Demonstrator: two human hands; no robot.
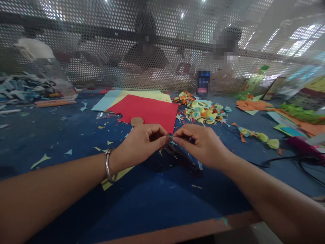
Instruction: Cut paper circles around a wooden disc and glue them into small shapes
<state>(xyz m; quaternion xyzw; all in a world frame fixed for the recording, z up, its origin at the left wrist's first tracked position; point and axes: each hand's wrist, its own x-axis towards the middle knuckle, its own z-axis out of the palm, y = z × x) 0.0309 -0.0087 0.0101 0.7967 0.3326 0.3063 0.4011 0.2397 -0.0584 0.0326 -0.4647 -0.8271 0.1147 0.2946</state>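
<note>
My left hand (147, 139), with a silver bangle (108, 166) at the wrist, is closed in a pinch. My right hand (200, 142) pinches too, and the fingertips of both nearly meet. Between them shows a tiny pale bit, too small to name. Just beyond the hands lies a red paper sheet (149, 110), its left edge cut ragged, with a round tan disc (137, 121) on it. Below the fingers are dark items, partly hidden, that may include scissors. A yellow paper strip (119, 177) pokes out under my left wrist.
A heap of folded coloured paper pieces (203, 110) sits at the back, near an upright phone (203, 83). At left are a plastic bottle (54, 76) and orange sticks (56, 102). A green-capped bottle (255, 81) and black cable (303, 164) are at right. A perforated screen (101, 44) stands behind.
</note>
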